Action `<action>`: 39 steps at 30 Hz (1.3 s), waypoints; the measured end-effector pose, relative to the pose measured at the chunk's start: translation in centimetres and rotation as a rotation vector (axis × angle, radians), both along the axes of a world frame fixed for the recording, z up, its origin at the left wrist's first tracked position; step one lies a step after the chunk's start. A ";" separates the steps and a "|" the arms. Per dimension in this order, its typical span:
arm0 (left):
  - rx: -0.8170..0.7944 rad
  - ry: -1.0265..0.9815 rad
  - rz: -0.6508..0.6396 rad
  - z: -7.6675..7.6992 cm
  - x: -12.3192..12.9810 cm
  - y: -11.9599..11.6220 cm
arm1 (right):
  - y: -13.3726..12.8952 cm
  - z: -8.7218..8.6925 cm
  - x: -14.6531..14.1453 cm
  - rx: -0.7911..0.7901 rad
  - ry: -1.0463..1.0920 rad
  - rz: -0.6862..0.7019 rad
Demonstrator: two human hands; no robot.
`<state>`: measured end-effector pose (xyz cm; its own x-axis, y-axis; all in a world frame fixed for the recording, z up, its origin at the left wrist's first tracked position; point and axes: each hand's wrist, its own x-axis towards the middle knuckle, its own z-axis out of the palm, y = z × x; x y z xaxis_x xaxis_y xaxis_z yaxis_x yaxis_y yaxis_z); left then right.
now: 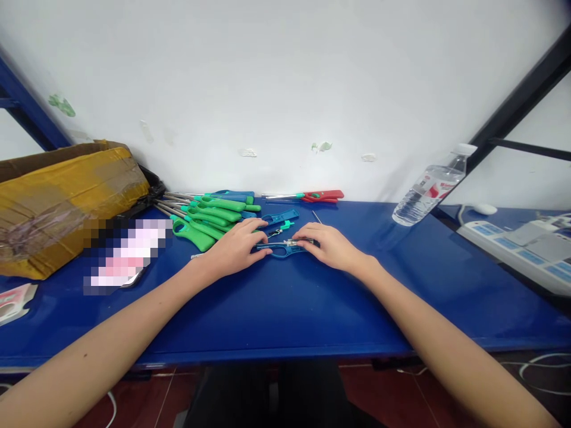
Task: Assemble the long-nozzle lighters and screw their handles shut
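Note:
A blue lighter half [281, 251] with its inner parts exposed lies on the blue table between my hands. My left hand [241, 246] is closed round its metal tube at the left. At the right end, my right hand [328, 245] pinches the lighter with thumb and fingers. Just behind sit a second blue handle half [282, 219] and a small green trigger piece [284, 226]. A thin metal rod [316, 217] rests behind my right hand. Several green lighters [209, 217] are piled to the left of my left hand.
A red lighter [323, 195] lies by the wall. On the left are a taped cardboard box [66, 208], a blurred phone [129, 252] and a torn card packet [15, 302]. A water bottle [428, 190] stands at the right, near a power strip [521, 249].

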<state>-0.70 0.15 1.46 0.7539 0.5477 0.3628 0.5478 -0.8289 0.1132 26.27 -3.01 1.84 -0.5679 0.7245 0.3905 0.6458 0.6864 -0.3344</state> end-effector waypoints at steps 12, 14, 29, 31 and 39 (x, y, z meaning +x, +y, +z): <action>0.035 0.035 0.017 0.2 -0.4 0.2 | -0.2 -0.2 -0.1 0.020 -0.026 -0.006; 0.030 0.056 0.006 0.2 -0.6 0.4 | -0.2 -0.2 -0.1 0.021 -0.009 -0.007; 0.050 0.173 0.006 1.2 -0.6 0.5 | -0.3 -0.1 -0.1 0.095 0.005 -0.053; 0.043 0.165 0.008 1.3 -0.6 0.5 | -0.3 0.0 0.0 0.113 0.014 -0.054; 0.004 0.158 0.029 1.1 -0.7 0.4 | -0.5 0.3 0.1 0.150 0.074 -0.007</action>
